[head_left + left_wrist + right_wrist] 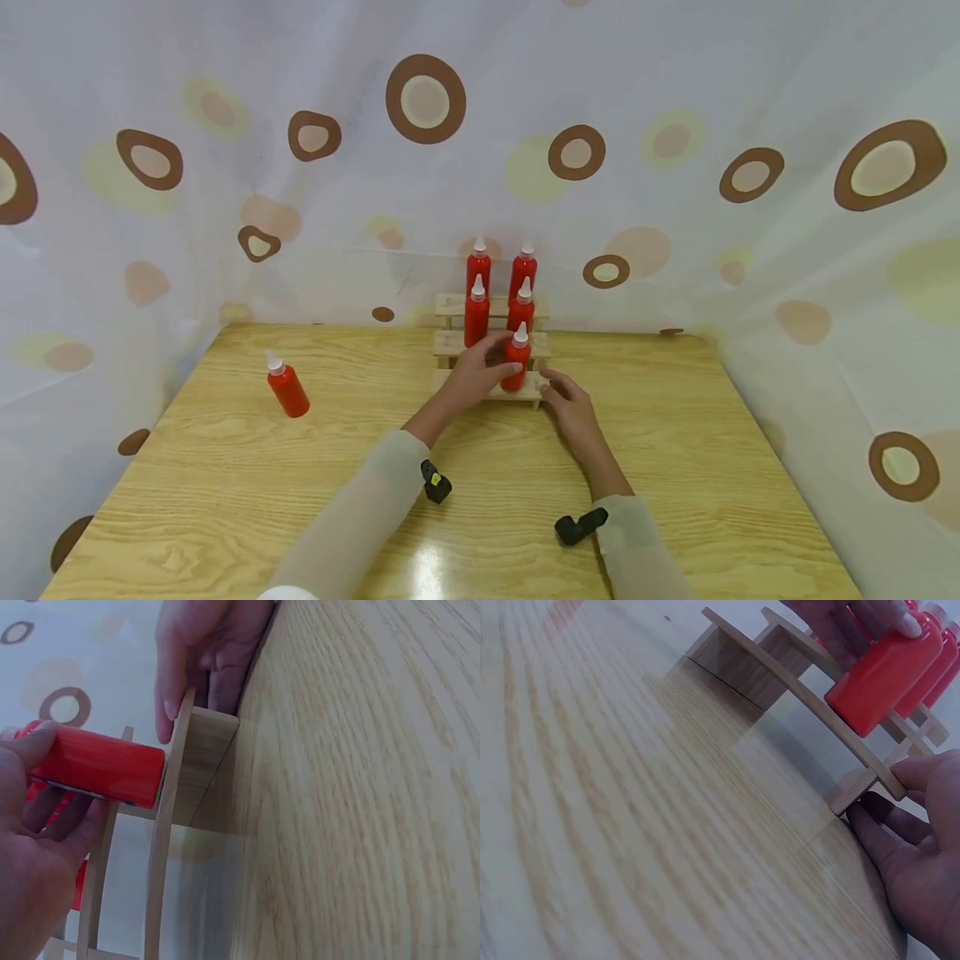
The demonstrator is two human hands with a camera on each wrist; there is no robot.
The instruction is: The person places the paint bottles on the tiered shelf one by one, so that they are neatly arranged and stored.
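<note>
My left hand (471,377) grips a red squeeze bottle (517,354) with a white pointed cap. This bottle stands upright at the right part of the lowest step of a wooden tiered rack (450,342). At that step's right end, my right hand (573,412) pinches the rack's edge, with finger and thumb around the board in the right wrist view. Two similar bottles stand on the middle step, a left one (476,322) and a right one (521,313). On the top step are two more, a left one (478,268) and a right one (523,271).
Another red bottle (288,392) with a white cap stands apart on the left of the wood-grain table (637,375). A white patterned curtain (495,100) encloses the table at the back and sides. The rack stands near the table's back edge.
</note>
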